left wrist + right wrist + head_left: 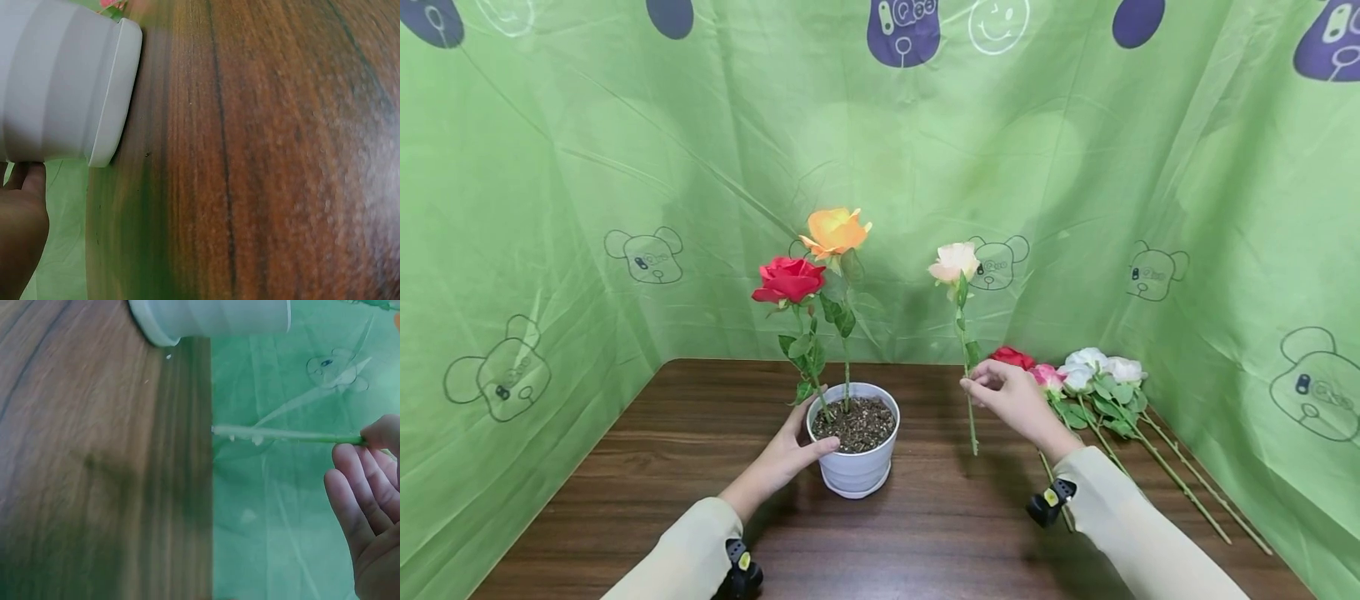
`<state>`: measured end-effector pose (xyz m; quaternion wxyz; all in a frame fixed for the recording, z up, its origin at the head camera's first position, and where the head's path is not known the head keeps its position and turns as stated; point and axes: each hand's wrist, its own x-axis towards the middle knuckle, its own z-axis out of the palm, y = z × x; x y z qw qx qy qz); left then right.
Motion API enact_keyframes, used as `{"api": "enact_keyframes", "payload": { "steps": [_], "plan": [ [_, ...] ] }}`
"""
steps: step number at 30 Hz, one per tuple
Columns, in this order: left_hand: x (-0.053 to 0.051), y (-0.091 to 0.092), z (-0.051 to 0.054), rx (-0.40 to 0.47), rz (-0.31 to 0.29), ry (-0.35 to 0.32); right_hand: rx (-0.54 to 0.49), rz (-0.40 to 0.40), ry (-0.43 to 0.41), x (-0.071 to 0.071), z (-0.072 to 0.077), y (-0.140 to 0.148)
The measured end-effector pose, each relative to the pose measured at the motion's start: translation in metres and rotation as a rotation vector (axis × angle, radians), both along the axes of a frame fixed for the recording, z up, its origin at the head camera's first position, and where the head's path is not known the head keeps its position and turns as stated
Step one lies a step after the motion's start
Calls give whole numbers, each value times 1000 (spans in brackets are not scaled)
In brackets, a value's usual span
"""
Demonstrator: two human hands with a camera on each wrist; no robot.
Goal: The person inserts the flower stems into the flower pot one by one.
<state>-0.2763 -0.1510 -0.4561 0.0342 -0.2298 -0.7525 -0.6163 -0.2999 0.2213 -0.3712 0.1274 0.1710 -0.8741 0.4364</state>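
Green bear-print curtain [887, 150] — brown table [917, 533]

Dark brown, wood-grained desk [947, 542] is shown. White pot [857, 468] is set upright on a white saucer [856, 494], placed near the middle. Red rose [1011, 357], pink rose [1047, 377], white roses [1087, 360] are laid at right, blooms pointed toward far edge.

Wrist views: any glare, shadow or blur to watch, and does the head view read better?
Left wrist: pale glare on the tabletop at the right edge; right wrist: dark, soft-edged shadows across the tabletop, and the stem in the right hand slightly blurred; head: the pale rose and white pot read more clearly, with soft shadows on the green cloth.
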Motion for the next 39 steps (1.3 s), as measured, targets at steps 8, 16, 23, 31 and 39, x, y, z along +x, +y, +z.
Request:
{"api": "enact_keyframes", "payload": {
  "steps": [8, 16, 23, 31, 39],
  "plan": [
    [1, -1, 0, 9, 7, -19, -35, 22, 55, -1, 21, -23],
    [4, -1, 1, 5, 28, -40, -206, 106, 74, 1, 33, -50],
    [7, -1, 3, -8, 31, -40, -276, 188, 79, 2, 43, -76],
    [5, 0, 4, 10, 17, -31, -265, 207, 80, 2, 43, -102],
    [3, 1, 4, 12, 13, -31, -244, 207, 95, -2, 36, -116]
  ]
}}
